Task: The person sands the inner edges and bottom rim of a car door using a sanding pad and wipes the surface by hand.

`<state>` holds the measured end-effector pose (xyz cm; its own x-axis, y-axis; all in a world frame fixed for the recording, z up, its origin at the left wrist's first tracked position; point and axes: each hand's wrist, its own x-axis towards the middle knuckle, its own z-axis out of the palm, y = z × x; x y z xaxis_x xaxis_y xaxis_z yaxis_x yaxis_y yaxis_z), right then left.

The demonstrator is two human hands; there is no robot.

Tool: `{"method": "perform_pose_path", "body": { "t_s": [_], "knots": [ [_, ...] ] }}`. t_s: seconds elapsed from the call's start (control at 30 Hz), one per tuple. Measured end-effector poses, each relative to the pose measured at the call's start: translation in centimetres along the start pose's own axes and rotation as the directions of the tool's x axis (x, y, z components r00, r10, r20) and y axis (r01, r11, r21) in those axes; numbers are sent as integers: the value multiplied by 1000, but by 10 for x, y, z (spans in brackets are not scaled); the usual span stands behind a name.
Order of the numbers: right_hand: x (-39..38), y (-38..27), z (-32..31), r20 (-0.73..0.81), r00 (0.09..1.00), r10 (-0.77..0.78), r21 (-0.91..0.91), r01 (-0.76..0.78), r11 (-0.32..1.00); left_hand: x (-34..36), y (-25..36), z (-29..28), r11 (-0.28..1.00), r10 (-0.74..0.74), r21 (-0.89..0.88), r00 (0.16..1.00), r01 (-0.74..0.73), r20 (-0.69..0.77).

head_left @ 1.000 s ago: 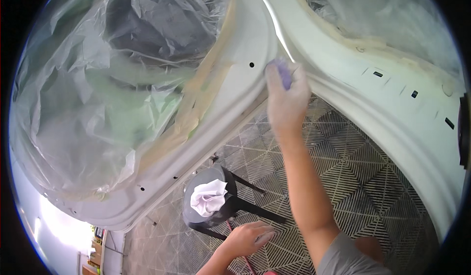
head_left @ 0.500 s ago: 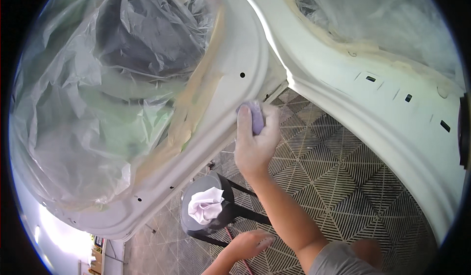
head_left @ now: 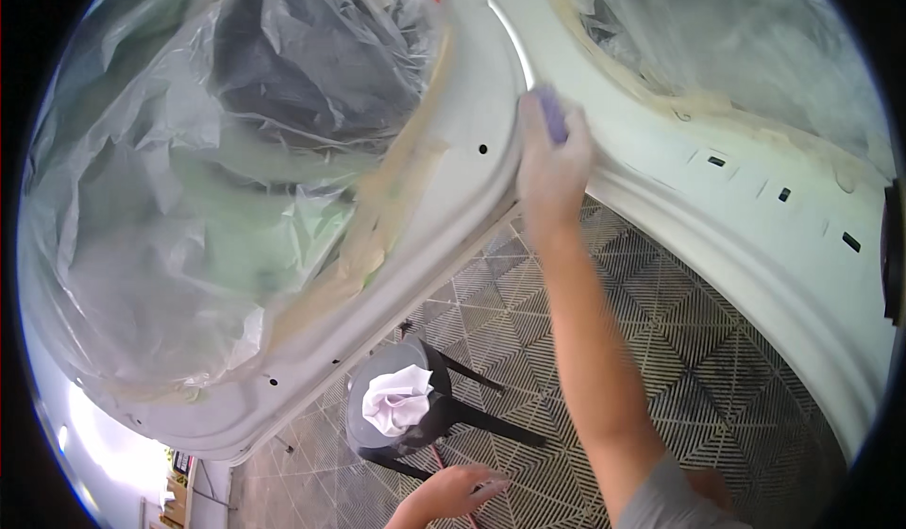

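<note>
- The right hand [head_left: 552, 166], gripping a purple sanding pad [head_left: 550, 114], has moved back up the white car panel [head_left: 453, 199] edge.
- The left hand [head_left: 453, 493] stays low, fingers loosely open, empty, below the stool [head_left: 401, 411].

Upper middle of the frame: a small purple sanding pad [head_left: 550, 114], edge-on and slightly blurred, pressed flat against the pale, primer-white car door panel [head_left: 453, 208]. That panel curves from the top centre down to the lower left, its edge rounded and dotted with small dark holes. The pad sits right at the panel's rim, by the seam beside it.
</note>
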<state>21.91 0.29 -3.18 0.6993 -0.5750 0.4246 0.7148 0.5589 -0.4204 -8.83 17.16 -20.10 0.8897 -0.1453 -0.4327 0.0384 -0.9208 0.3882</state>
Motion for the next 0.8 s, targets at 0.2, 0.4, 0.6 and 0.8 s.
{"method": "perform_pose_path", "body": {
  "t_s": [0.2,0.4,0.6,0.8],
  "knots": [
    [-55,-5,14,-16,990,137,100,-135,986,-8,0,-1,998,59,-18,995,-61,-85],
    [-19,2,3,-90,993,72,44,-68,997,1,17,-4,999,-34,12,998,33,61],
    [-58,0,18,-114,985,133,174,-112,978,-4,21,-2,996,82,-22,995,-83,-65],
    [-88,-3,12,-81,989,127,127,-116,985,-5,26,-10,999,35,-10,999,-35,-18]
  ]
}}
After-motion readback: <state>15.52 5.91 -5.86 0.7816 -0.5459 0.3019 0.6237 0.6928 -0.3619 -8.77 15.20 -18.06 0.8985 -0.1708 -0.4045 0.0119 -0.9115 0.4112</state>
